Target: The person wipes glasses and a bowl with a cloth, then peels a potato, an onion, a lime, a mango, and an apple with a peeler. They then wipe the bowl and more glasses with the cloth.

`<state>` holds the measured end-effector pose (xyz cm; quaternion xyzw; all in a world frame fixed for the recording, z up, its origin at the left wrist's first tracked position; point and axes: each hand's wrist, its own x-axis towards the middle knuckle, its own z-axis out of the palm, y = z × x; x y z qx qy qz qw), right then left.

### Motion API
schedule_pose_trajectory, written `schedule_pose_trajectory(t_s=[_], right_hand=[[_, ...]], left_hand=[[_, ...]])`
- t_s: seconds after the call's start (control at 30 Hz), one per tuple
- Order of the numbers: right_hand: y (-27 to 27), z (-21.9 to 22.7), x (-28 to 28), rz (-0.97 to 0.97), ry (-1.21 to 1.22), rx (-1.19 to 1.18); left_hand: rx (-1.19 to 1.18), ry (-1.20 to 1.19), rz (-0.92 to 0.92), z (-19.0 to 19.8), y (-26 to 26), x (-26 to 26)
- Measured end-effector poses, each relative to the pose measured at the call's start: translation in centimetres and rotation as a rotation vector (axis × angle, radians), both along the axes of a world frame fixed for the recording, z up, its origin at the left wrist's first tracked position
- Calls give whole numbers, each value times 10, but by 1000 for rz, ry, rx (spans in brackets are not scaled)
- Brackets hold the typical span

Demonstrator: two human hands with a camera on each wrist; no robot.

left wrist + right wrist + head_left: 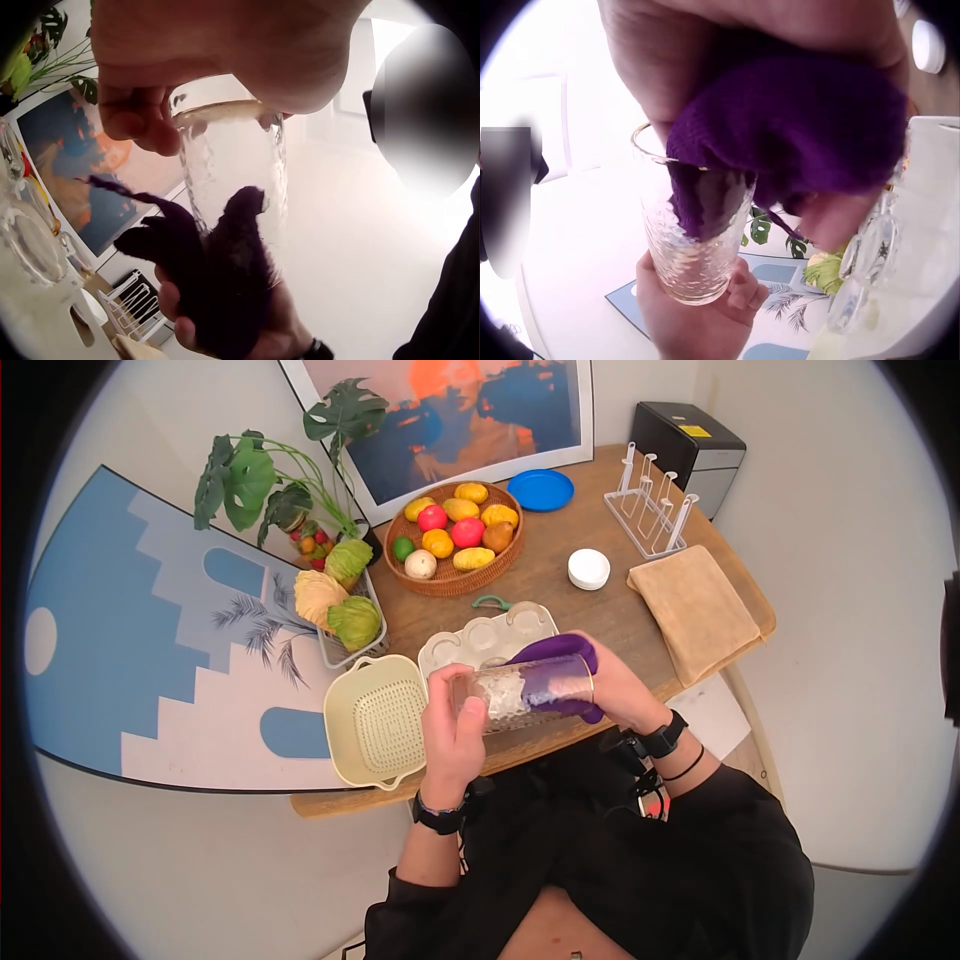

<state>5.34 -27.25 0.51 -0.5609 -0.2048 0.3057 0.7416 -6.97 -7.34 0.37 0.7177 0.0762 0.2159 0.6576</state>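
A clear textured glass point(505, 695) lies tilted sideways between both hands above the front of the table. The left hand point(455, 735) grips its base end, with fingers and thumb around it, as the right wrist view shows too point(694, 266). At the rim end the right hand point(615, 685) holds a purple cloth point(560, 650), part of which is pushed inside the glass. In the right wrist view the cloth point(787, 127) is bunched under the right hand's fingers point(840, 217) and enters the rim. Dark purple cloth point(232, 277) shows through and around the glass in the left wrist view.
Behind the hands stands a pale tray point(440, 648) with clear glasses. A cream basket point(375, 720) is at left, a fruit basket point(450, 582) further back. White bowls point(588, 569), a blue plate point(541, 490), a drying rack point(650, 520) and a tan cloth point(695, 610) lie right.
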Motion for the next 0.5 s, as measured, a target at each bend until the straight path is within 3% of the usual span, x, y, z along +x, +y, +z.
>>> schedule_pose_trajectory(t_s=[0.07,0.2,0.27,0.3,0.37,0.4,0.43,0.47,0.5], right_hand=[[-1,0,-1,102,-16,6],[-4,9,-4,216,31,-36],[-4,6,-3,182,334,-48],[-4,5,-2,185,331,-50],[-5,3,1,107,59,23],[-8,5,5,111,57,22],[-12,10,12,28,-274,-83],[-14,19,18,-57,-604,-187],[-17,37,21,-76,-938,-223]], left_hand=[[364,-239,3,-7,2,3],[493,-276,-70,-9,9,-2],[665,-453,-136,0,4,0],[826,-491,-114,14,0,-1],[720,-409,-88,12,-5,-1],[611,-327,-67,9,-6,-2],[441,-188,-67,-8,-2,1],[440,-187,-65,-2,-1,1],[-53,82,-186,8,-1,5]])
